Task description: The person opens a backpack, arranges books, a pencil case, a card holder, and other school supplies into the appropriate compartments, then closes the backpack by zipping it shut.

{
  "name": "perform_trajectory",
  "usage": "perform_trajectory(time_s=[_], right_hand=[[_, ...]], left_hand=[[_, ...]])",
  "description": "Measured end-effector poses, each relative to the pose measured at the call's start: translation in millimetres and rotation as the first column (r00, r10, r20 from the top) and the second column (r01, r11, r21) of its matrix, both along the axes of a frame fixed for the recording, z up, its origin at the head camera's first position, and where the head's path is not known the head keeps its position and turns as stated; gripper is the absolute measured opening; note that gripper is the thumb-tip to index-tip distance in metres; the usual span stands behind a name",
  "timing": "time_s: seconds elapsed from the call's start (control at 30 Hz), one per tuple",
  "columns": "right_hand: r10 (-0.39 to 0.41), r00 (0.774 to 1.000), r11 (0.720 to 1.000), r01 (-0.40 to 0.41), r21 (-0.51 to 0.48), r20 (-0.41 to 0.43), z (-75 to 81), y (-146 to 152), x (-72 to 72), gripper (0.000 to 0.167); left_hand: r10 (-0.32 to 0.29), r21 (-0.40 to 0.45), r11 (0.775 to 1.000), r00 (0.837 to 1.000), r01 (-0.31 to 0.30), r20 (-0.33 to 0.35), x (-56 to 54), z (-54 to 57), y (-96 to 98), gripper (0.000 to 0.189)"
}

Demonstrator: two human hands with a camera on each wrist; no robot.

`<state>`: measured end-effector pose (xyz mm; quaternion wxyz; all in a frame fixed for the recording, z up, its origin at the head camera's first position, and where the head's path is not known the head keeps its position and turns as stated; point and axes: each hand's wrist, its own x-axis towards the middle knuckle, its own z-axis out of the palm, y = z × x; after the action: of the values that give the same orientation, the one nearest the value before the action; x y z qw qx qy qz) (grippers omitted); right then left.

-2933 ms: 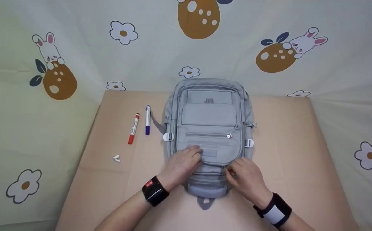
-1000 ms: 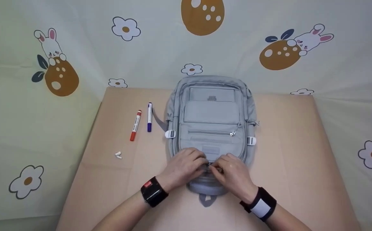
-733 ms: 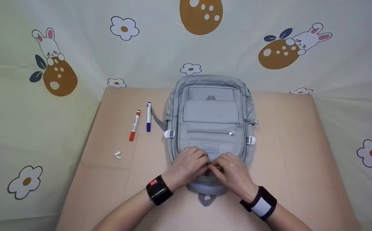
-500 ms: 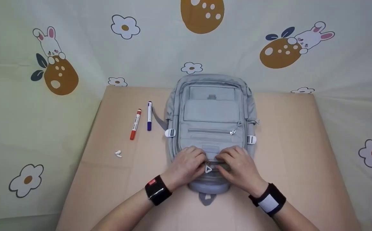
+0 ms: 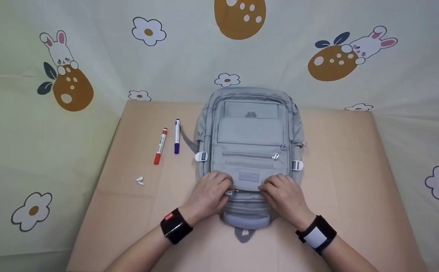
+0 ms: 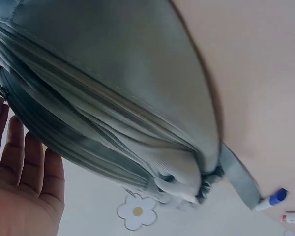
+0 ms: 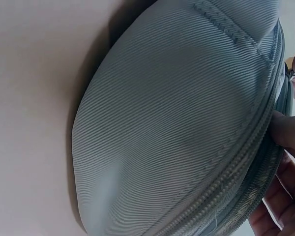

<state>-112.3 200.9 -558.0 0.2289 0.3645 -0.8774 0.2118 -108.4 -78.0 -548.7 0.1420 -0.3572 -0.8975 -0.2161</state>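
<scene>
A grey backpack (image 5: 249, 132) lies front side up, its carry-handle loop (image 5: 245, 234) toward the person. My left hand (image 5: 208, 194) pinches a zipper pull (image 5: 229, 192) at the near edge of the front pocket; in the left wrist view, the zipper slider (image 6: 4, 93) shows between thumb and fingers. A little to the right, my right hand (image 5: 284, 194) grips the pocket's edge. Its thumb (image 7: 287, 132) presses the zipper edge in the right wrist view, with the other fingers curled behind. The pocket's zipper seam (image 5: 247, 190) runs between both hands.
Left of the backpack lie a red marker (image 5: 160, 146) and a blue marker (image 5: 177, 136), beside a grey strap (image 5: 188, 139). Nearer sit small white pieces like earbuds (image 5: 140, 181). A patterned cloth (image 5: 181, 60) rises behind the tan table (image 5: 336, 151).
My right hand first drew the zipper pull leftward to the middle, then let go and shifted right onto the pocket edge. My left hand took the pull and moved left with it.
</scene>
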Motion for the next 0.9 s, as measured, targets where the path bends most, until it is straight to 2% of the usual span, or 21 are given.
perform_trajectory(time_s=[0.2,0.43,0.57,0.7,0.8,0.9], right_hand=[[0.000,1.000,1.000,0.000,-0.002,0.026,-0.2,3,2.8,0.006],[-0.001,0.999,1.000,0.001,-0.007,0.034,-0.5,4,2.4,0.010],[-0.001,0.999,1.000,0.001,-0.003,0.036,0.3,2,1.0,0.011],[0.001,0.998,1.000,-0.003,0.025,0.059,4.7,-4,-0.1,0.022],[0.014,0.996,0.998,-0.020,0.062,0.086,12.0,-16,-0.3,0.029],[0.022,0.995,0.995,-0.032,0.099,0.097,20.0,-35,-1.1,0.029]], left_hand=[[0.076,-0.015,0.997,0.995,-0.075,0.057,1.6,1.2,-24.3,0.021],[0.179,0.011,0.983,0.980,-0.181,0.086,-0.1,-3.5,-45.2,0.011],[0.193,0.011,0.981,0.976,-0.195,0.096,0.3,-6.5,-47.2,0.010],[0.199,0.003,0.980,0.974,-0.201,0.112,0.8,-5.8,-46.2,0.010],[0.200,0.005,0.979,0.972,-0.202,0.120,1.3,-5.7,-46.5,0.011],[0.195,0.016,0.980,0.973,-0.198,0.122,1.8,-6.3,-47.4,0.015]])
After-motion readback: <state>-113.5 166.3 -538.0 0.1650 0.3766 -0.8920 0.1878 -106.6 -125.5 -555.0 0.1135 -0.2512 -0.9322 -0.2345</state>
